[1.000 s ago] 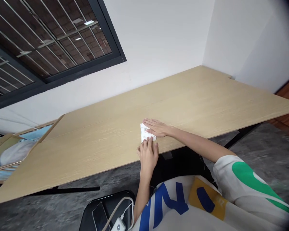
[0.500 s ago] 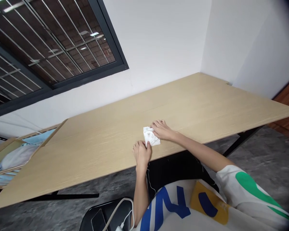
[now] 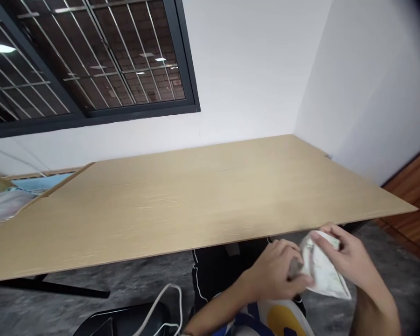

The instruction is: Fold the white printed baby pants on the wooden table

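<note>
A white packet with faint print point(image 3: 324, 268) is off the table, beyond its front edge at the lower right. My right hand point(image 3: 348, 254) grips its upper right side, the thumb lying across its face. My left hand point(image 3: 282, 270) is at the packet's left side with its fingers curled and its thumb at the lower edge. A small blurred grey patch shows between the left thumb and fingers; I cannot make out what it is.
The wooden table point(image 3: 182, 200) stretches across the view against the white wall, below a barred window point(image 3: 126, 60). A box with blue and white items point(image 3: 10, 200) stands at the left. A black chair point(image 3: 126, 319) with a white cable is at the bottom.
Both hands have moved right and toward me, lifting the white packet off the table. The packet lay flat under the hands before. The view has turned.
</note>
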### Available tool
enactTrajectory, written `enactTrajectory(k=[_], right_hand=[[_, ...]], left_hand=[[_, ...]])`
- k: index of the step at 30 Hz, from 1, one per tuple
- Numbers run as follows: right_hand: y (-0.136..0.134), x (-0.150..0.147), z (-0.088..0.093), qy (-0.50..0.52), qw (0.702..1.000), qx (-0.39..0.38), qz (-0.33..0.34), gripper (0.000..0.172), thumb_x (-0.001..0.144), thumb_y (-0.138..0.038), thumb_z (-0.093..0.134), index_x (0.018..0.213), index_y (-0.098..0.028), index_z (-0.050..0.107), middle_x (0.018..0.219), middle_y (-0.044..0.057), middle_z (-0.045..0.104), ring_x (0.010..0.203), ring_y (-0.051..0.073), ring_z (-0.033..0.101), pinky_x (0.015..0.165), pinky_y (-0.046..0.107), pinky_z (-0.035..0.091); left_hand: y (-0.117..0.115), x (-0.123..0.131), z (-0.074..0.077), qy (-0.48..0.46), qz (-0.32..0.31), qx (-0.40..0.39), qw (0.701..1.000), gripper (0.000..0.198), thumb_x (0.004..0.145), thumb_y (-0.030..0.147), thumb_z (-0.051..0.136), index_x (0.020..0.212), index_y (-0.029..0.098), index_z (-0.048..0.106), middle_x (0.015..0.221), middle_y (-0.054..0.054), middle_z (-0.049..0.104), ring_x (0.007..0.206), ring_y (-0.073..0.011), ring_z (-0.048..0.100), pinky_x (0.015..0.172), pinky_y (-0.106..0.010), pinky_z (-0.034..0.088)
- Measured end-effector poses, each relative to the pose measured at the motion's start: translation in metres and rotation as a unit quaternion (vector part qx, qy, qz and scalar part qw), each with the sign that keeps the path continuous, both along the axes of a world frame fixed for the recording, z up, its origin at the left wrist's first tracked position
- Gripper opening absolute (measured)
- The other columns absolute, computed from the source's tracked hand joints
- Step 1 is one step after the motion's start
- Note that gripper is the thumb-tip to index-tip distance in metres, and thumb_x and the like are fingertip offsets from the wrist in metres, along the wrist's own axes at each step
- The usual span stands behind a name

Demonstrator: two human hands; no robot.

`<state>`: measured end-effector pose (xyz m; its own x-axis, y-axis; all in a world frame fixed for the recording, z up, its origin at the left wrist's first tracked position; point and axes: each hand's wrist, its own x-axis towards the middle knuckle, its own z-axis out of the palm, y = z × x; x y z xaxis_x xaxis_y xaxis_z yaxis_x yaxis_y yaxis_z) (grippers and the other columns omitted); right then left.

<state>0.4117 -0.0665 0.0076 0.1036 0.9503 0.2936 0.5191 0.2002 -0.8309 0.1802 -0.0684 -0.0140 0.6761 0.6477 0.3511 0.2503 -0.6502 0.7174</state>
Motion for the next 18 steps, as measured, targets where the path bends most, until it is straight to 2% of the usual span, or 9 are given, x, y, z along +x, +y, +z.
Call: enactTrajectory(k=[3,5,8,12,14,15,16,18], right_hand=[[-0.019,0.01,0.011,0.089,0.991,-0.024,-0.102,0.038,0.078,-0.061,0.077,0.073,-0.026,0.063,0.063,0.0,0.059,0.051,0.019,0.054,0.044,0.03,0.044],[-0.022,0.009,0.017,0.138,0.979,-0.052,-0.138,0.041,0.072,-0.063,0.081,0.07,-0.026,0.063,0.059,0.0,0.058,0.045,0.018,0.051,0.038,0.03,0.04],[-0.017,0.007,0.019,0.185,0.966,-0.084,-0.16,0.043,0.066,-0.064,0.084,0.071,-0.025,0.066,0.057,0.001,0.06,0.041,0.019,0.051,0.033,0.031,0.04],[-0.011,0.005,0.01,0.198,0.953,-0.09,-0.21,0.045,0.066,-0.067,0.084,0.082,-0.028,0.071,0.051,0.001,0.058,0.039,0.022,0.054,0.03,0.031,0.041],[-0.011,0.004,0.002,0.193,0.96,-0.08,-0.186,0.052,0.066,-0.067,0.084,0.101,-0.03,0.073,0.054,0.002,0.062,0.044,0.026,0.062,0.032,0.033,0.047],[-0.012,0.004,-0.002,0.192,0.967,-0.068,-0.155,0.06,0.066,-0.066,0.084,0.113,-0.031,0.071,0.063,0.004,0.069,0.053,0.03,0.069,0.037,0.034,0.054],[-0.012,0.003,-0.005,0.193,0.973,-0.054,-0.115,0.07,0.067,-0.064,0.085,0.126,-0.033,0.067,0.076,0.006,0.075,0.066,0.033,0.075,0.044,0.037,0.06],[-0.012,0.001,-0.011,0.184,0.982,-0.021,-0.04,0.089,0.066,-0.059,0.087,0.145,-0.034,0.054,0.105,0.01,0.079,0.091,0.037,0.078,0.063,0.04,0.068]], left_hand=[[-0.009,0.028,0.007,-0.043,-0.065,-0.01,0.997,0.057,0.084,0.056,0.075,0.127,0.022,0.06,0.146,-0.012,0.058,0.138,-0.0266,0.053,0.12,-0.041,0.041],[-0.012,0.038,0.011,-0.064,-0.083,-0.022,0.994,0.058,0.086,0.059,0.073,0.13,0.024,0.06,0.15,-0.01,0.056,0.14,-0.0261,0.054,0.123,-0.041,0.039],[-0.013,0.043,0.015,-0.068,-0.054,-0.067,0.994,0.057,0.087,0.06,0.072,0.133,0.029,0.06,0.147,-0.007,0.061,0.137,-0.0257,0.058,0.122,-0.042,0.041],[-0.009,0.042,0.014,-0.067,0.005,-0.109,0.992,0.06,0.083,0.056,0.075,0.137,0.037,0.058,0.138,-0.004,0.068,0.127,-0.0255,0.065,0.115,-0.04,0.049],[-0.006,0.04,0.013,-0.068,0.032,-0.106,0.992,0.05,0.087,0.053,0.071,0.133,0.034,0.062,0.129,-0.006,0.072,0.116,-0.0255,0.07,0.107,-0.039,0.054],[-0.004,0.039,0.013,-0.069,0.048,-0.1,0.991,0.044,0.09,0.052,0.068,0.13,0.032,0.064,0.124,-0.007,0.074,0.11,-0.025,0.072,0.102,-0.038,0.056],[-0.002,0.038,0.013,-0.071,0.064,-0.093,0.991,0.04,0.093,0.05,0.065,0.126,0.03,0.066,0.118,-0.009,0.076,0.104,-0.0244,0.073,0.098,-0.037,0.057],[0.003,0.033,0.016,-0.079,0.086,-0.075,0.99,0.034,0.098,0.047,0.056,0.121,0.025,0.069,0.108,-0.009,0.077,0.094,-0.0225,0.073,0.09,-0.035,0.057]])
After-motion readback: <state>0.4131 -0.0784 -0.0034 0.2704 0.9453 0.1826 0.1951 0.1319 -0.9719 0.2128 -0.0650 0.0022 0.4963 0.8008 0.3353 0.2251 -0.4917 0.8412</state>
